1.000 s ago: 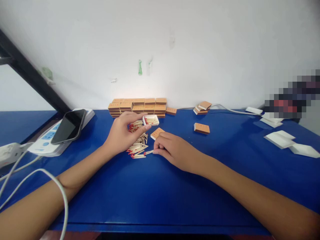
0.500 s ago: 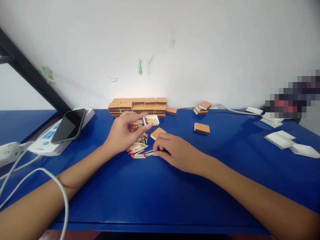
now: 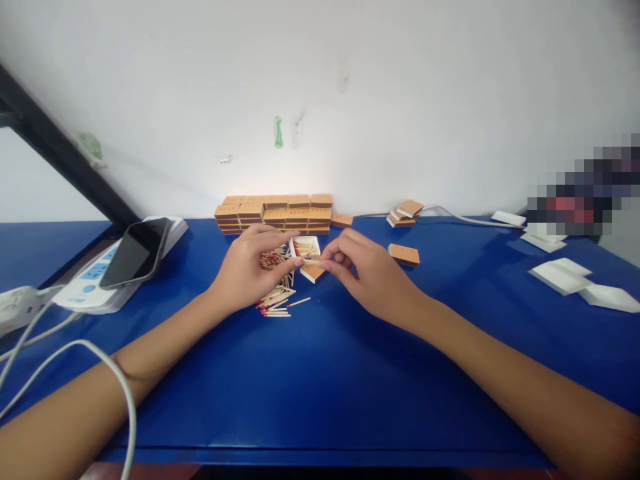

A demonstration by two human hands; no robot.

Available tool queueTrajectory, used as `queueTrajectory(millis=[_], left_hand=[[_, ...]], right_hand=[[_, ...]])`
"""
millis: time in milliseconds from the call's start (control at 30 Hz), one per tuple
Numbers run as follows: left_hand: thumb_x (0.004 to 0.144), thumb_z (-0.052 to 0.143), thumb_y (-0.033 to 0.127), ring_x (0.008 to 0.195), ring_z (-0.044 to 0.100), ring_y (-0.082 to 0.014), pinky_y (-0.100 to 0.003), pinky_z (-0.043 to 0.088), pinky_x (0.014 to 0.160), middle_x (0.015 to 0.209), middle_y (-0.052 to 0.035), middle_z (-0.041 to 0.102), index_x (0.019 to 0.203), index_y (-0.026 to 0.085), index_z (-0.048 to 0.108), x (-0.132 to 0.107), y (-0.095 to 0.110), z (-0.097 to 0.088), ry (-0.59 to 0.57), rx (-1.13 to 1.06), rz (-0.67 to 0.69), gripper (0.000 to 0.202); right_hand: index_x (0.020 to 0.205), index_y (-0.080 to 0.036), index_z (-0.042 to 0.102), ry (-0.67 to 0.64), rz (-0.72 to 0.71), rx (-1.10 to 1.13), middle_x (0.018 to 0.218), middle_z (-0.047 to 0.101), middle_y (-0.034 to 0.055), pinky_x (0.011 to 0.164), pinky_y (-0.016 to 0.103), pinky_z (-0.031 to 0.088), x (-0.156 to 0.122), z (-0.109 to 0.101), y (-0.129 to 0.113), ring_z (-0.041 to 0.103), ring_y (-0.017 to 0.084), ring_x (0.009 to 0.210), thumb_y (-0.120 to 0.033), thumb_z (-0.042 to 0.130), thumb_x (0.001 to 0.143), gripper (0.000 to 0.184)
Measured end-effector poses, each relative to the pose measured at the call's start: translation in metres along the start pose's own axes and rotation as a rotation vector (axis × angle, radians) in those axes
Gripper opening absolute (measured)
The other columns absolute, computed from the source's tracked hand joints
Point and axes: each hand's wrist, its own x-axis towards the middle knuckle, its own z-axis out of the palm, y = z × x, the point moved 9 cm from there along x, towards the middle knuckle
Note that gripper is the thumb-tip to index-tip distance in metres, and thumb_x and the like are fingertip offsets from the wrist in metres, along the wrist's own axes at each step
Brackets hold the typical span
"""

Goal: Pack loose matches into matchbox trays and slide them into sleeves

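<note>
My left hand (image 3: 249, 269) curls over a pile of red-tipped matches (image 3: 277, 301) on the blue table (image 3: 310, 373), its thumb and forefinger steadying a white match tray (image 3: 304, 245) partly filled with matches. My right hand (image 3: 369, 275) is raised beside that tray, fingers pinched on a match or two at the tray's near edge. An orange matchbox sleeve (image 3: 313, 272) lies just under the pinch. One loose match (image 3: 299, 303) lies apart from the pile.
Stacked orange matchboxes (image 3: 274, 213) line the wall. More boxes sit at the right (image 3: 404, 255) and behind (image 3: 406, 213). White trays (image 3: 560, 276) lie at far right. A phone (image 3: 134, 252) rests on a power strip (image 3: 85, 285), with white cables (image 3: 117, 380) at left.
My right hand has lifted from the near edge of the match pile and moved up to the tray with matches pinched. The left hand has stayed at the tray.
</note>
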Motion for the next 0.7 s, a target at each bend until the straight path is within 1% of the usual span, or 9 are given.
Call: queueTrajectory(millis=[100,167,233,333,433,500,567,700], left_hand=[[0.094,0.086,0.04,0.112,0.072,-0.0279,-0.044,0.06,0.098,0.117,-0.0082,0.084,0.129,0.025,0.082,-0.001,0.011,0.004,-0.034,-0.067,0.032,0.038],[0.094,0.087,0.038,0.111,0.072,-0.0271,-0.044,0.06,0.098,0.116,-0.0074,0.084,0.128,0.026,0.083,-0.001,0.017,0.006,-0.056,-0.122,0.035,0.037],[0.093,0.087,0.04,0.113,0.072,-0.027,-0.044,0.061,0.098,0.116,-0.0073,0.084,0.129,0.026,0.082,-0.002,0.02,0.008,-0.078,-0.165,0.022,0.038],[0.093,0.088,0.042,0.114,0.072,-0.0272,-0.044,0.061,0.099,0.119,-0.0077,0.083,0.129,0.026,0.082,-0.003,0.018,0.01,-0.09,-0.187,-0.001,0.04],[0.094,0.086,0.043,0.111,0.074,-0.027,-0.044,0.06,0.099,0.117,-0.0077,0.084,0.128,0.026,0.083,-0.002,0.01,0.009,-0.069,-0.167,-0.009,0.037],[0.094,0.086,0.045,0.111,0.075,-0.0275,-0.045,0.059,0.1,0.118,-0.0075,0.084,0.127,0.027,0.083,-0.001,0.005,0.006,-0.045,-0.139,-0.022,0.038],[0.094,0.085,0.048,0.111,0.075,-0.0284,-0.047,0.059,0.101,0.119,-0.0073,0.084,0.127,0.029,0.083,0.0,0.0,0.002,-0.016,-0.116,-0.047,0.039],[0.095,0.083,0.053,0.113,0.075,-0.0295,-0.047,0.061,0.1,0.117,-0.0073,0.084,0.127,0.03,0.083,0.001,-0.004,-0.002,0.016,-0.095,-0.078,0.04]], right_hand=[[0.098,-0.02,0.065,0.131,-0.01,-0.053,0.096,0.063,0.0038,0.078,0.033,0.048,0.0,-0.012,0.002,0.061,0.019,0.086,-0.022,0.063,0.107,0.01],[0.098,-0.021,0.065,0.155,-0.014,-0.086,0.096,0.063,0.0043,0.078,0.034,0.049,-0.001,-0.014,0.003,0.061,0.02,0.087,-0.021,0.062,0.107,0.009],[0.098,-0.021,0.065,0.141,-0.022,-0.103,0.096,0.063,0.0048,0.079,0.035,0.05,-0.001,-0.013,0.002,0.061,0.02,0.087,-0.021,0.061,0.107,0.01],[0.098,-0.021,0.066,0.131,-0.044,-0.089,0.096,0.064,0.0049,0.078,0.034,0.05,-0.002,-0.013,0.001,0.062,0.02,0.086,-0.021,0.061,0.107,0.01],[0.098,-0.02,0.068,0.166,-0.065,-0.071,0.095,0.064,0.0042,0.076,0.033,0.05,-0.002,-0.016,-0.001,0.062,0.019,0.084,-0.023,0.062,0.107,0.011],[0.098,-0.02,0.068,0.166,-0.075,-0.051,0.094,0.064,0.0038,0.075,0.032,0.049,-0.002,-0.016,-0.004,0.061,0.018,0.082,-0.024,0.061,0.107,0.012],[0.098,-0.02,0.069,0.093,-0.073,-0.022,0.094,0.065,0.0034,0.075,0.032,0.049,-0.003,-0.008,-0.007,0.061,0.017,0.081,-0.024,0.06,0.108,0.014],[0.101,-0.02,0.069,-0.177,-0.072,-0.016,0.101,0.068,0.0047,0.082,0.033,0.049,-0.01,0.025,-0.014,0.063,0.018,0.088,-0.02,0.063,0.107,0.008]])
